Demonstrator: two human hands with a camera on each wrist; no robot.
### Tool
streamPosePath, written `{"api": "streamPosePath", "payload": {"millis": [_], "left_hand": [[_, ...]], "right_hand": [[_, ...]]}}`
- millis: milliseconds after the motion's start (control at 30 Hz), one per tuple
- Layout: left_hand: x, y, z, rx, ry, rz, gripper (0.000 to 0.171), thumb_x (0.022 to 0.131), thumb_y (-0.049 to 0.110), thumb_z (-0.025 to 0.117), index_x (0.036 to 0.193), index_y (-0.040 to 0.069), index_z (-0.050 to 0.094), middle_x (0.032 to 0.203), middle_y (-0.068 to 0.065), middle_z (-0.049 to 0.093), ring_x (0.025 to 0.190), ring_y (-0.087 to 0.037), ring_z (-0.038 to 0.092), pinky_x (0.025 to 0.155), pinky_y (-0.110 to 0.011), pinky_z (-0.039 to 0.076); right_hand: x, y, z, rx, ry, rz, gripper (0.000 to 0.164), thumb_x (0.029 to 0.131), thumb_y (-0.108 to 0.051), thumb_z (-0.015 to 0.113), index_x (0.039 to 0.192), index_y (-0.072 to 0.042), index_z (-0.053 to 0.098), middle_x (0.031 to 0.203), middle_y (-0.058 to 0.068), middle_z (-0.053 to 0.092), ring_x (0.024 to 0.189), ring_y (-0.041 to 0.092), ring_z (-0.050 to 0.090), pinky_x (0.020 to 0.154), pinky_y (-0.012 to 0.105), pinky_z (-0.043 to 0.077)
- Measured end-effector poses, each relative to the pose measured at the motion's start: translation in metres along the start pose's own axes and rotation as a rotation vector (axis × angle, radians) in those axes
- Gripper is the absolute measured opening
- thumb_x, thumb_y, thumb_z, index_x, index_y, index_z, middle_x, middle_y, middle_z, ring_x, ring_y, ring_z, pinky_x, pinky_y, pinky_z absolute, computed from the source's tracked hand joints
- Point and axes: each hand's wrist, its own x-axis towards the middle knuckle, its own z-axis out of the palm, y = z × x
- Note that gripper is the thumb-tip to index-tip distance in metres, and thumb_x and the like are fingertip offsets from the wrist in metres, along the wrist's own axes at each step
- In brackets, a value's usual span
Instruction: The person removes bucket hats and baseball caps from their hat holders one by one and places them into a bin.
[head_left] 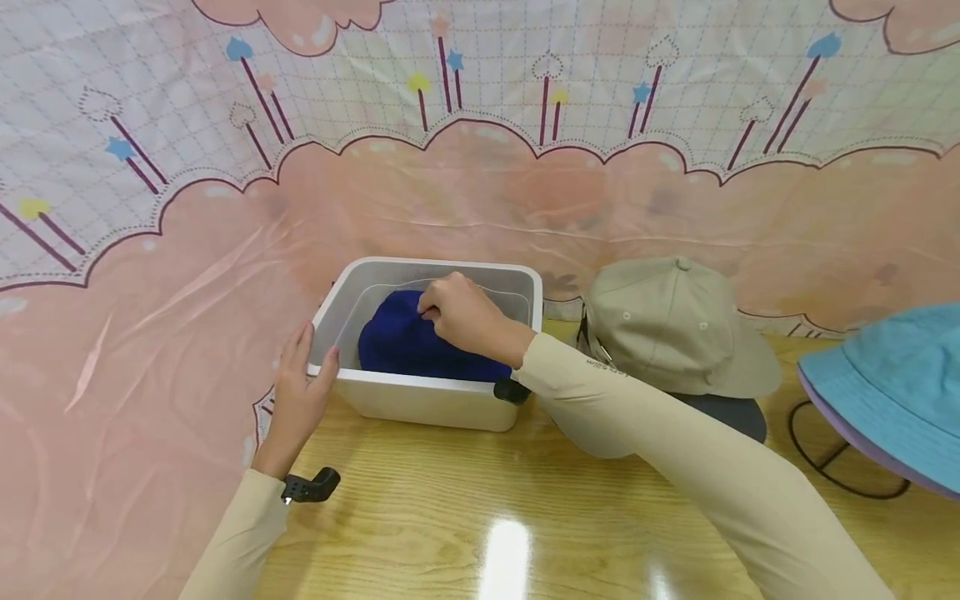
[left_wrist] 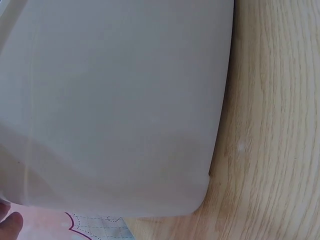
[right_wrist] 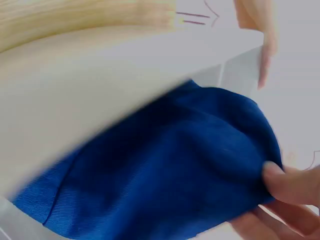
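A dark blue cloth hat (head_left: 401,337) lies inside a white plastic bin (head_left: 427,400). My right hand (head_left: 468,317) reaches over the bin's right side and pinches the hat's top between thumb and fingers. In the right wrist view the thumb presses the edge of the hat's fabric (right_wrist: 165,160), with fingers behind it. My left hand (head_left: 300,392) rests against the bin's front left corner, fingers fairly straight along the left side and thumb at the front. The left wrist view is filled mostly by the bin's outer wall (left_wrist: 120,100).
Right of the bin sits a beige cap (head_left: 667,325), with a dark brim (head_left: 723,414) under it. Farther right, a light blue bucket hat (head_left: 900,375) is above a black wire ring stand (head_left: 847,483). A patterned cloth (head_left: 450,192) hangs behind the wooden table (head_left: 405,517).
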Motion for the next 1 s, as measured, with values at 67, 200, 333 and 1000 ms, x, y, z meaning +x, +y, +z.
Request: {"api": "streamPosePath", "payload": {"millis": [67, 200, 333, 1000], "left_hand": [[0.000, 0.001, -0.001, 0.001, -0.001, -0.002, 0.062, 0.094, 0.024, 0.056, 0.142, -0.007, 0.034, 0.147, -0.022, 0.031, 0.135, -0.037, 0.028, 0.109, -0.054, 0.023], [0.000, 0.002, -0.001, 0.001, -0.008, -0.010, 0.062, 0.094, 0.024, 0.056, 0.142, -0.008, 0.034, 0.146, -0.024, 0.031, 0.135, -0.039, 0.028, 0.109, -0.054, 0.022], [-0.001, 0.002, -0.001, 0.000, -0.026, -0.023, 0.063, 0.095, 0.026, 0.055, 0.143, -0.007, 0.032, 0.148, -0.024, 0.029, 0.135, -0.039, 0.027, 0.109, -0.054, 0.022], [-0.004, 0.011, -0.006, -0.007, -0.044, -0.028, 0.064, 0.096, 0.027, 0.053, 0.147, -0.002, 0.028, 0.149, -0.022, 0.027, 0.136, -0.036, 0.025, 0.109, -0.055, 0.021]], "right_hand": [[-0.004, 0.000, 0.002, -0.025, -0.063, -0.003, 0.023, 0.084, 0.009, 0.058, 0.088, -0.003, 0.076, 0.094, 0.009, 0.072, 0.090, 0.019, 0.067, 0.081, 0.026, 0.052], [-0.011, 0.006, 0.008, -0.066, -0.143, 0.019, 0.022, 0.081, 0.011, 0.059, 0.082, -0.003, 0.076, 0.090, 0.009, 0.072, 0.086, 0.019, 0.067, 0.080, 0.028, 0.053], [-0.016, 0.012, 0.011, -0.089, -0.229, 0.041, 0.020, 0.082, 0.008, 0.061, 0.082, -0.005, 0.075, 0.091, 0.006, 0.072, 0.087, 0.017, 0.066, 0.078, 0.027, 0.053], [-0.022, 0.006, -0.031, -0.078, -0.374, 0.097, 0.040, 0.091, -0.018, 0.062, 0.129, -0.005, 0.057, 0.128, 0.009, 0.058, 0.120, 0.025, 0.051, 0.099, 0.036, 0.041]]}}
